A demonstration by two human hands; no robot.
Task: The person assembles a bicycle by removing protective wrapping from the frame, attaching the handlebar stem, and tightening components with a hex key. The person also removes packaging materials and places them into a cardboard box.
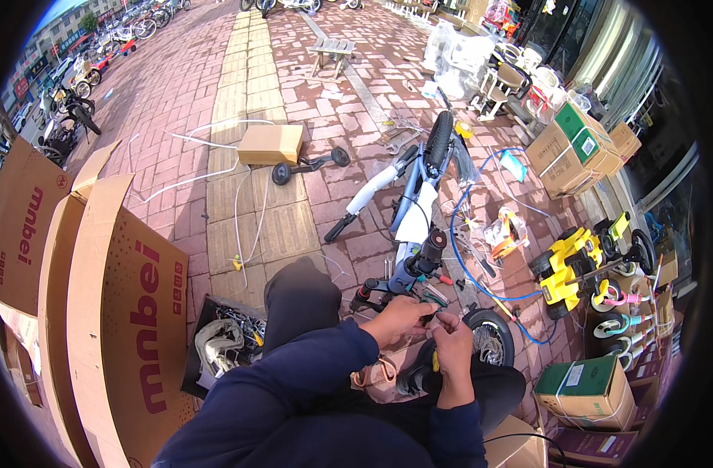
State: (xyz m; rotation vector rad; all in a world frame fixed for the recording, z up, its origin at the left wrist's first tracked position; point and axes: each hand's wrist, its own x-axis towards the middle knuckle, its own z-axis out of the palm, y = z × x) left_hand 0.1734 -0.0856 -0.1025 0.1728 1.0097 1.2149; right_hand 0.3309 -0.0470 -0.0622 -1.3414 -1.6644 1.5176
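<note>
My left hand [402, 321] and my right hand [453, 343] meet over my lap, fingers pinched close together. A small dark piece shows at the left fingertips, too small to name. A bit of yellow shows beside the right palm; I cannot tell whether that hand grips it. Just beyond my hands a partly assembled small bicycle [416, 209] with a blue-grey frame lies on the paving, its tyred wheel pointing away. A loose spoked wheel [506, 331] rests by my right knee. Orange-handled scissors [381, 368] lie below my hands, and several hand tools are beyond them.
Tall open cartons [130, 312] stand at my left, beside a black tray [191, 366] of hardware. A small cardboard box [267, 145] and a pair of stabiliser wheels [310, 166] lie ahead. A blue hose [455, 242] curves past a yellow ride-on toy [563, 269] at the right.
</note>
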